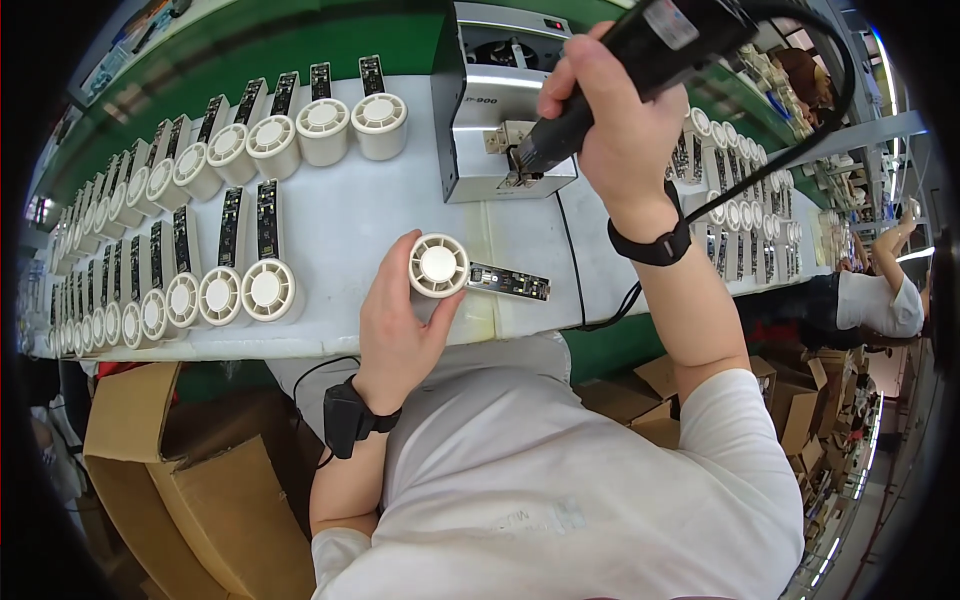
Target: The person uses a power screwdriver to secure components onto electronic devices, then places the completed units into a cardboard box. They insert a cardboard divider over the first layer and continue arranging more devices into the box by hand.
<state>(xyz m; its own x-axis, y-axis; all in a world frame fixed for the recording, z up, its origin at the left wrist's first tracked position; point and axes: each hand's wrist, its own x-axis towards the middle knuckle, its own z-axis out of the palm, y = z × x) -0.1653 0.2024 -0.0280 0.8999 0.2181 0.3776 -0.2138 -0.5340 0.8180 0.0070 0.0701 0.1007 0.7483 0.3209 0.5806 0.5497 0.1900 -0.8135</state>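
Observation:
My right hand (632, 130) is wrapped round a black electric screwdriver (655, 45), raised at the upper right. Its tapered nose points down left, with the tip at the small front outlet of a silver-grey screw feeder (468, 125); whether a screw sits on the bit is too small to see. Near the table's front edge, my left hand (395, 335) grips the round head of a white handheld fan (438, 265), thumb and fingers curled about its rim. The fan's open handle points right, showing a dark circuit board (510, 283) inside.
Two rows of similar white fans (268, 290) fill the table's left; more stand in rows (735, 150) at the right. A black cord (790, 150) loops from the screwdriver past my right wrist. Open cardboard boxes (215, 500) lie below the table. Another person (880, 300) is at far right.

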